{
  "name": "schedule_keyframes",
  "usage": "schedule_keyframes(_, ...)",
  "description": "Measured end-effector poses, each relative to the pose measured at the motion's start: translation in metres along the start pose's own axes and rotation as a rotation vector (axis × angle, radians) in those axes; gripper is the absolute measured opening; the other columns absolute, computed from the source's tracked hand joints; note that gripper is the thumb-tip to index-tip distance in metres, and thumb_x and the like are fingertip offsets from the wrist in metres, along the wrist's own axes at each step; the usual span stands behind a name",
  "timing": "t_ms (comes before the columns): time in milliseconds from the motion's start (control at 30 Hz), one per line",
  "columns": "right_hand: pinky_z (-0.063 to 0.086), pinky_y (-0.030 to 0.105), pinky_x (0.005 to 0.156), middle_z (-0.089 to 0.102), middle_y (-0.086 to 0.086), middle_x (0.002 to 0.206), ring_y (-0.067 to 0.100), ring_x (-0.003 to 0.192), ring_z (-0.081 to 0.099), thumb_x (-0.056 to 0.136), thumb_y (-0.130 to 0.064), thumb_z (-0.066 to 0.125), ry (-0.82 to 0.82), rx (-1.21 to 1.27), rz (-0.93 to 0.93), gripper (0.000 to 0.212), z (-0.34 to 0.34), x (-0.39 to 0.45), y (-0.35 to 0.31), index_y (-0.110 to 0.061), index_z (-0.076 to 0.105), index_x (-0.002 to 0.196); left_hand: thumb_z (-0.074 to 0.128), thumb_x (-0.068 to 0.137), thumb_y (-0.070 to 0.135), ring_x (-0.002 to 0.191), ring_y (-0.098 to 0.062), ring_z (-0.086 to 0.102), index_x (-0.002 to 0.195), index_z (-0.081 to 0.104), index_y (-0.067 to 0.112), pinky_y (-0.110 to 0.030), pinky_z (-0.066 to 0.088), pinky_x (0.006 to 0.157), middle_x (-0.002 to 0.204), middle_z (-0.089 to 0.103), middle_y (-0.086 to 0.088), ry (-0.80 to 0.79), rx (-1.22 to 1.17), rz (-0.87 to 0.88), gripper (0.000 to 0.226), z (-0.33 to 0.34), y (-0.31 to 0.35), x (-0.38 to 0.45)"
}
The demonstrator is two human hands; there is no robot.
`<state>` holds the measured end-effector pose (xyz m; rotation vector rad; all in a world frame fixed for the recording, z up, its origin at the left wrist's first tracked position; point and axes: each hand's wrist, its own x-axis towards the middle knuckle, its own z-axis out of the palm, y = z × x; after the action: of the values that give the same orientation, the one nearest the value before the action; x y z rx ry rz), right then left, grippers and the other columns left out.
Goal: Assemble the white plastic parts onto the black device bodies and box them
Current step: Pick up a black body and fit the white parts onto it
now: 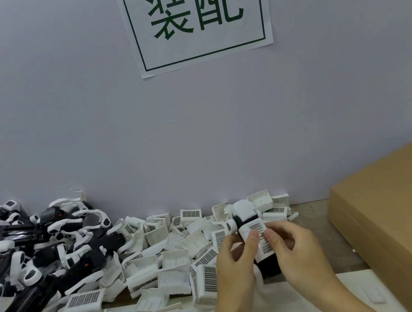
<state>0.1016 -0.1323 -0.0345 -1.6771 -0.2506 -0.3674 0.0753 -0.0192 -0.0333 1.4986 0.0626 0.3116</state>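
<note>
Here both hands, left hand (235,259) and right hand (295,246), clench fingers on one device (253,232), seating its white grille; next, likely boxing it in the carton (401,206).

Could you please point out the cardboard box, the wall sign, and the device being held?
cardboard box (400,204): head view, on its top face.
wall sign (196,11): head view, on its green characters.
device (253,227): head view, on its white grille part.

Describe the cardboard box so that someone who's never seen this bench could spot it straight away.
Start at the white sign with green characters on the wall, then drop down and right to the bench edge. The cardboard box sits there, right of both hands. It is the only large brown thing; everything else nearby is small white or black plastic.
</note>
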Motion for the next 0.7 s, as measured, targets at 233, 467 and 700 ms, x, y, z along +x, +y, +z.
schedule_keyframes(233,0.059,0.032,0.071,0.077,-0.009,0.080,0.007,0.076,0.073,0.090,-0.023,0.072,-0.091,0.027,0.106,0.007,-0.010,0.002,-0.003,-0.025,0.078,0.087,0.077,0.080,-0.001,0.104,-0.004,0.070,0.121,0.056,0.042,-0.028,0.061,0.078,0.108,0.074,0.019,-0.227,0.094,0.087,0.063,0.001,-0.012,0.001)
schedule_keyframes(467,0.054,0.018,0.060,0.073,-0.015,0.070,-0.001,0.067,0.068,0.086,-0.031,0.074,-0.062,-0.300,-0.011,0.013,-0.013,0.003,-0.005,-0.022,0.075,0.076,0.070,0.084,0.001,0.097,-0.006,0.071,0.116,0.067,0.034,-0.030,0.062,0.078,0.103,0.076,0.013,-0.136,0.256,0.206,0.046,0.007,-0.017,0.005)
schedule_keyframes(700,0.051,0.021,0.059,0.070,-0.011,0.066,0.003,0.067,0.065,0.085,-0.041,0.070,-0.027,-0.515,-0.020,0.023,-0.009,0.004,-0.008,-0.023,0.071,0.071,0.065,0.080,-0.004,0.093,0.005,0.069,0.112,0.070,0.030,-0.014,0.056,0.075,0.097,0.075,0.022,-0.111,0.328,0.227,0.047,0.011,-0.013,0.002)
